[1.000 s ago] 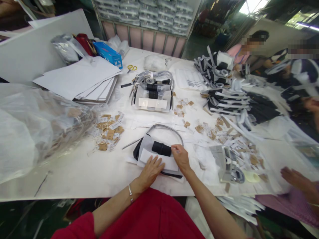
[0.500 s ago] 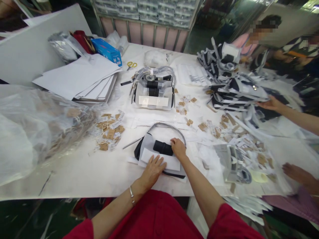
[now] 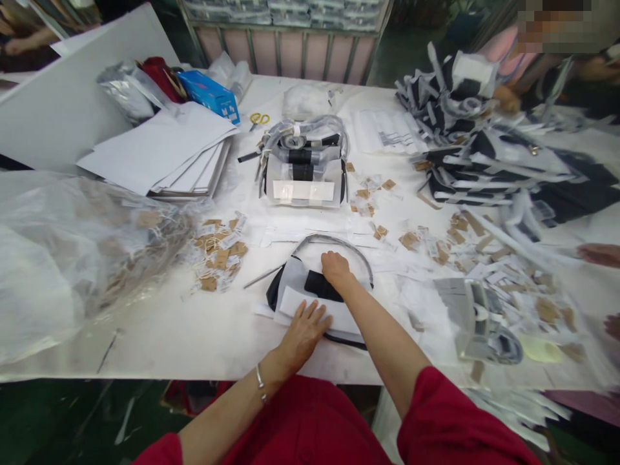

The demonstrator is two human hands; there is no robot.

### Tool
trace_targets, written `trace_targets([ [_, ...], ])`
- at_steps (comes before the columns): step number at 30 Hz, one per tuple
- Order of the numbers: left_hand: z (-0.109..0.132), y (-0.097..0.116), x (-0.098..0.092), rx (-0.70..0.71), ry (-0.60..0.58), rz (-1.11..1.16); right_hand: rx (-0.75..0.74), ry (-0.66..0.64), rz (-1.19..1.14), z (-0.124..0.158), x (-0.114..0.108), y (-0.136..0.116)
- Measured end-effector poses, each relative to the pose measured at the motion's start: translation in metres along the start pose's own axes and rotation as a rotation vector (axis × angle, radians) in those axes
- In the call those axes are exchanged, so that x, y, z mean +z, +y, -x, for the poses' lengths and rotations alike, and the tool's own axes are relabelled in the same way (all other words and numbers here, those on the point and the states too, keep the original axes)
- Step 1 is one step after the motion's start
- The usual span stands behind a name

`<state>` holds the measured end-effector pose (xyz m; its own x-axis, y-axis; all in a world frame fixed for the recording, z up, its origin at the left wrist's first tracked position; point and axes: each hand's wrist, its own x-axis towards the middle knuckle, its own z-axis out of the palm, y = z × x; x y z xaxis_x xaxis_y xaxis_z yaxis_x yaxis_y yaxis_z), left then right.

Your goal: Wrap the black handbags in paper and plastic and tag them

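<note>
A black handbag (image 3: 274, 288) with grey wrapping on its front lies on the table before me. Its wrapped handle (image 3: 352, 243) arches away at the far side. My left hand (image 3: 304, 332) rests flat, fingers stretched, on a white folded piece (image 3: 289, 300) across the bag's front. At the bag's upper edge, my right hand (image 3: 336, 268) is closed beside a black band (image 3: 317, 284); whatever its fingers pinch is hidden. Beyond the handle sits a second wrapped bag (image 3: 303, 190) with coiled handles.
Brown tags (image 3: 220, 258) lie in a heap at left, near a large plastic bag (image 3: 53, 258). White sheets (image 3: 159, 145), a blue box (image 3: 208, 95) and yellow scissors (image 3: 259, 119) are behind. Stacked wrapped bags (image 3: 489, 165) stand at right, near a co-worker's hand (image 3: 600, 254).
My right hand has moved a little up and left along the bag's upper edge. My left hand stays pressed on the white piece. The co-worker's hand has left the stacked bags.
</note>
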<state>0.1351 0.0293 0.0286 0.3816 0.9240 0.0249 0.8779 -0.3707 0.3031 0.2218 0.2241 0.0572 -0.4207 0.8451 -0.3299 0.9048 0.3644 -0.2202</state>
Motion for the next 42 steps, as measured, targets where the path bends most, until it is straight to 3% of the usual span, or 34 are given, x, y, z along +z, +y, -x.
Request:
trace_targets([
  [5,-0.002,0.002,-0.012,0.012,-0.042,0.028,0.035,0.002,-0.089,-0.018,0.005,-0.001],
  [10,-0.003,0.003,-0.015,0.007,-0.043,0.052,0.076,-0.022,-0.298,-0.017,-0.012,0.038],
  [15,-0.002,0.005,-0.012,-0.022,-0.033,0.067,0.09,-0.039,-0.617,0.016,-0.04,0.082],
  [20,-0.002,0.004,-0.013,-0.01,-0.01,0.066,0.073,-0.088,-0.9,0.055,-0.042,0.088],
  [22,-0.003,0.003,-0.013,-0.007,-0.001,0.06,0.088,-0.012,-0.855,0.063,-0.034,0.082],
  [27,-0.003,0.002,-0.009,-0.003,0.012,0.04,0.058,0.316,-0.516,0.063,-0.011,0.057],
  [31,-0.003,0.002,-0.008,-0.003,0.026,0.029,0.259,0.51,-0.467,0.056,-0.003,0.048],
  [42,-0.002,0.003,-0.01,0.011,0.044,0.03,0.268,0.371,-0.496,0.061,-0.005,0.077],
])
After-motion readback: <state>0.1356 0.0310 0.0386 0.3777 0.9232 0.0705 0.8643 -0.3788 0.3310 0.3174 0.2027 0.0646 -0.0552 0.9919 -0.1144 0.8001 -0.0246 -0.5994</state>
